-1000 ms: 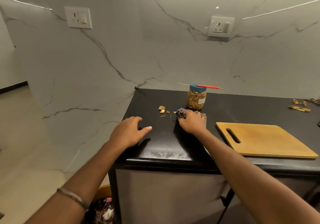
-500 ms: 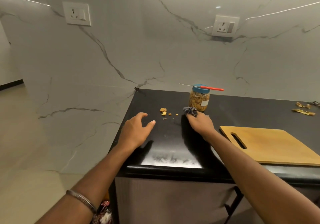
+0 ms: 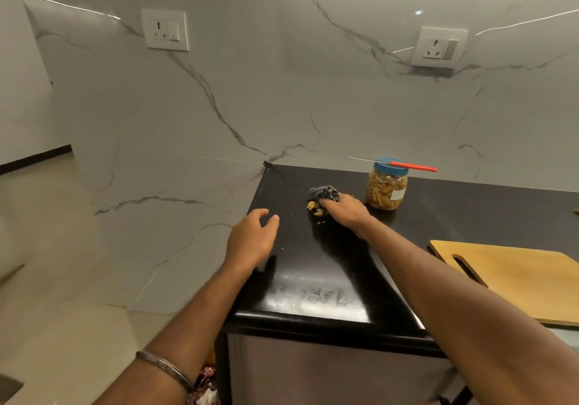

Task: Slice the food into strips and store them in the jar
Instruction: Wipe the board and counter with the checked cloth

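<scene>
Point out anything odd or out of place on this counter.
The knife lies balanced across the jar's blue lid, overhanging both sides. Loose food scraps sit on the counter beside the cloth.

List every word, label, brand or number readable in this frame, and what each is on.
None can be read.
jar: its white label patch shows no legible text.
bangle on the left wrist: faint engraved marks, too blurred to read.
wall sockets: no lettering visible.
</scene>
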